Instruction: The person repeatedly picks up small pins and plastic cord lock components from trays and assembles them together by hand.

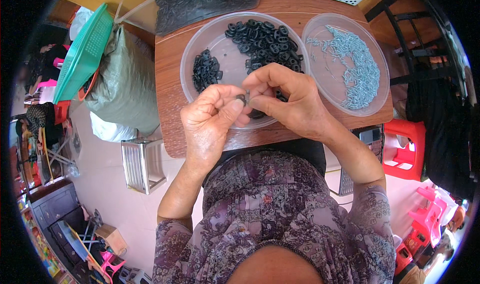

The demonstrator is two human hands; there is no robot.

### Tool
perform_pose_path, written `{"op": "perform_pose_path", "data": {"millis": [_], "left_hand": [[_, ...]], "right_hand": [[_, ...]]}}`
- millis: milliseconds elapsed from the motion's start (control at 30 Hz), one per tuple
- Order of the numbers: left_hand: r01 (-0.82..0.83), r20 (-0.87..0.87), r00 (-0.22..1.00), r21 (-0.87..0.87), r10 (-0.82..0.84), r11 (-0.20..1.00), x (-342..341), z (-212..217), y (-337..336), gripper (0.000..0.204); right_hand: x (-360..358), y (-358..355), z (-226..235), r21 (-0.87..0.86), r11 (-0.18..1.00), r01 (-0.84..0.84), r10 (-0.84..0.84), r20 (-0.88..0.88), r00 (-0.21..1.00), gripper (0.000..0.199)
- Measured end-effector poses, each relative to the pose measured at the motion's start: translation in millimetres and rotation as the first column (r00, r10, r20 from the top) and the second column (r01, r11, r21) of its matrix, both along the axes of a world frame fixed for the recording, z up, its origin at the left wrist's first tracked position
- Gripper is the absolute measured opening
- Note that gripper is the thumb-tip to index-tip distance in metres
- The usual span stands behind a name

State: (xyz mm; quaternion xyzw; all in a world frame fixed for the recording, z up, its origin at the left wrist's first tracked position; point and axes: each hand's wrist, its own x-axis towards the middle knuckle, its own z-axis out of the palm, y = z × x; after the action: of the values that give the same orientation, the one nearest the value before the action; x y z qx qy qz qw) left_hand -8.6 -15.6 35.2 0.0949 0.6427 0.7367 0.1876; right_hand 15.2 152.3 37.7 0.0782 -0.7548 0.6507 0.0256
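In the head view, your left hand (206,118) pinches a small black part (241,98) between thumb and fingertips, above the near rim of the round plastic tub (189,49). Your right hand (295,101) closes in beside it, fingertips bunched; you cannot tell whether they grip something too. The part looks light, stiff and probably smooth, so hold it by its outer edge. Black pieces (265,40) heap inside the tub; the shallow dish of bluish pins (361,69) sits just right. The wooden table's (172,119) near edge is close; the tub's middle offers room.
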Motion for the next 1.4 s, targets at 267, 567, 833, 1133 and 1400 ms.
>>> {"op": "perform_pose_path", "data": {"millis": [267,567,833,1133,1400], "left_hand": [[0.030,0.039,0.999,0.013,-0.031,0.999,-3,-3,-2,0.012],[0.009,-0.002,1.000,-0.035,-0.009,0.999,-1,-5,0,0.011],[0.031,0.039,0.999,-0.010,-0.031,0.999,-3,-4,-1,0.011],[0.016,0.021,1.000,-0.061,-0.014,0.998,-1,-4,3,0.010],[-0.096,-0.207,0.977,-0.248,0.044,0.964,6,-5,11,0.009]], "right_hand": [[-1,-1,-7,0.017,1.000,0.014,-0.013,-0.068,0.998,0.020],[-1,-4,-13,-0.039,0.999,0.031,-0.032,-0.025,0.999,0.020],[-1,-4,-14,-0.020,0.999,0.027,-0.028,-0.019,0.999,0.020],[-1,-5,-19,-0.128,0.991,0.042,-0.030,0.095,0.995,0.020],[-3,-16,-20,-0.188,0.972,0.139,-0.144,-0.015,0.989,0.015]]}}
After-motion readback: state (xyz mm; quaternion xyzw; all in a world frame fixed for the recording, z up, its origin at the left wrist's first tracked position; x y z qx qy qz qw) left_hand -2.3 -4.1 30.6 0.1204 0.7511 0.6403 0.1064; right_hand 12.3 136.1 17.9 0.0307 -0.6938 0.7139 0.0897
